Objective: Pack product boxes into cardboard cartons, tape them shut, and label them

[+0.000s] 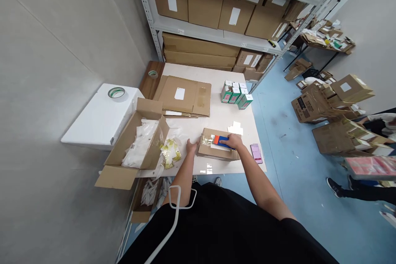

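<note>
A closed cardboard box (218, 154) sits near the front edge of the white table, with shiny, wrinkled tape (205, 140) at its left end and a white label on top. My right hand (234, 142) is closed around the handle of a blue scraper (220, 140), whose orange end points left and lies over the box top. Against the box's left end rests my left hand (192, 147), thumb apart and fingers partly hidden, gripping nothing. A crumpled wad of yellowish tape (170, 153) lies left of that hand.
An open carton (117, 168) of white plastic bags stands at left. Flattened cardboard (182, 95) lies behind the box. Small green-and-white boxes (234, 93), white cards (235, 128) and a phone (256, 153) are on the right. Steel shelving (198, 31) rises behind; another person (349, 190) is at far right.
</note>
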Demonstrator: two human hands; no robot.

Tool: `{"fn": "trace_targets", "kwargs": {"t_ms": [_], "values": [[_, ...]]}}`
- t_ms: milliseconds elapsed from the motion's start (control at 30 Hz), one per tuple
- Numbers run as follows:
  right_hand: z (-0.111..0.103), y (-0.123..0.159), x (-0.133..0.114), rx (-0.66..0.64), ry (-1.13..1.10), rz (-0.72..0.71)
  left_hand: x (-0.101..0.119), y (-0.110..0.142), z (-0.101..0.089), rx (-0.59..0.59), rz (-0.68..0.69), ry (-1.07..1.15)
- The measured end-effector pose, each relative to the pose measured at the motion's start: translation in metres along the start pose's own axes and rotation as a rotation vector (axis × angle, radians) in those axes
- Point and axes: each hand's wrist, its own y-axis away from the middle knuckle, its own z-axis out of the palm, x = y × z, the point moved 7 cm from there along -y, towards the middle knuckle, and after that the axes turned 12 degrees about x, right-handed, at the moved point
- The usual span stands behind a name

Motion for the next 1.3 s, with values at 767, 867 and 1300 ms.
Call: {"fn": "trace_targets", "kwargs": {"t_ms": [767,867,1300], "values": [[-0.009,0.010,-0.022,-0.130,0.109,0.081,0.035,0.018,0.026,-0.150,-0.005,-0.372],[-0.010,0.010,-0.022,-0.126,0.104,0.082,0.036,0.018,0.026,-0.122,0.020,-0.436],[0.005,0.007,-0.021,-0.158,-0.013,-0.003,0.027,0.006,0.024,-0.031,0.063,-0.566]]}}
